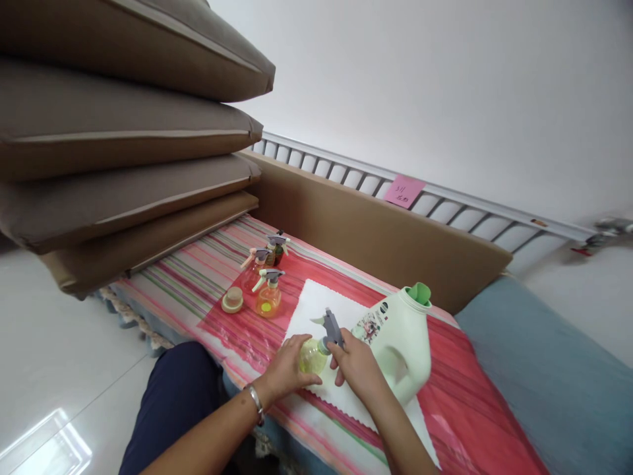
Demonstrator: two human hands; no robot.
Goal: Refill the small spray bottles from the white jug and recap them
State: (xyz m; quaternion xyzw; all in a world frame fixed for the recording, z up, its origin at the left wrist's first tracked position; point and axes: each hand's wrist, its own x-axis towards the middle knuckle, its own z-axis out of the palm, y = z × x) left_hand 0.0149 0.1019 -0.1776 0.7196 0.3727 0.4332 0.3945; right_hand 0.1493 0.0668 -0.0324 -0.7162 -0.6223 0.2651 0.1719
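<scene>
A small clear spray bottle (311,357) with yellowish liquid is between my hands, tilted a little. My left hand (289,363), a bracelet on its wrist, wraps round the bottle's body. The fingers of my right hand (353,359) close on the grey trigger sprayer head (332,326) at its neck. Below lies a white cloth (311,300) with a scalloped edge. Just right of my right hand stands a large pale green jug (408,330) with a handle; its mouth shows a green spout (419,293).
Several spray bottles, among them an orange one (268,300) and a pink one (254,274), stand further left. Near them sits a pale round cap (232,300). Stacked cushions (128,125) rise at left; a brown board (366,224) borders the back.
</scene>
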